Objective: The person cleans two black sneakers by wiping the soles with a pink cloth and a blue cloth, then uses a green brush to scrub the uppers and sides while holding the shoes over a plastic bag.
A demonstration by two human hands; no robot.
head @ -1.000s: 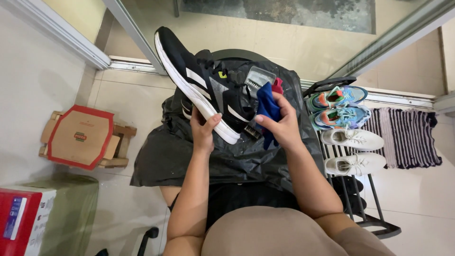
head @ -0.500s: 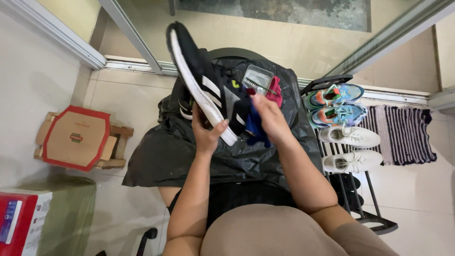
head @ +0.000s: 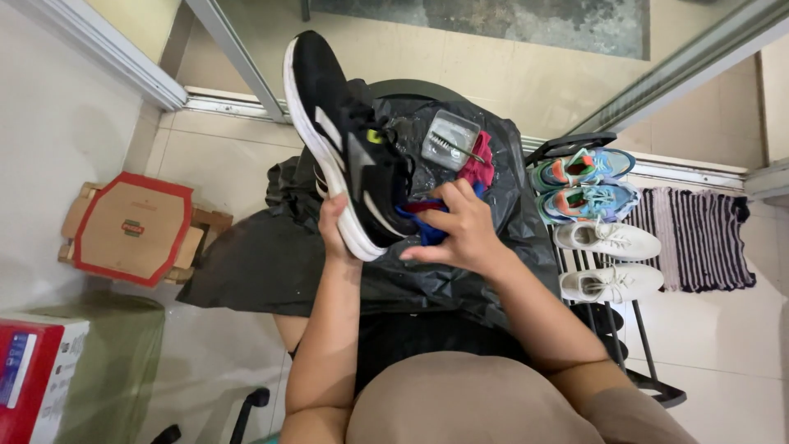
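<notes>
— Head view first: what packaging sits nearest?

— At the lower left corner, a red and white box (head: 33,378) with a blue panel on its side, next to a greenish translucent sheet. Further up the floor, an octagonal red-rimmed cardboard lid (head: 131,228) rests on a small wooden stool (head: 201,230).

— And the hands?

— The left hand (head: 335,230) is clamped on the heel end of a black sneaker (head: 345,144) with a white sole, held tilted up over a black plastic sheet (head: 271,255). The right hand (head: 460,234) is closed on a blue cloth (head: 427,226) pressed against the shoe's side — the two hands near each other, not touching.

— Beyond them?

— A clear plastic case (head: 450,140) with a brush inside lies on a pink cloth (head: 481,164). To the right, a shoe rack (head: 592,263) carries two blue-and-orange sneakers (head: 588,185) and two white sneakers (head: 608,263); a striped mat (head: 707,242) lies past it.

— Any change from half a second ago?

— The shoe has swung more upright, and the right hand has slid lower along it — the case now shows fully.
</notes>
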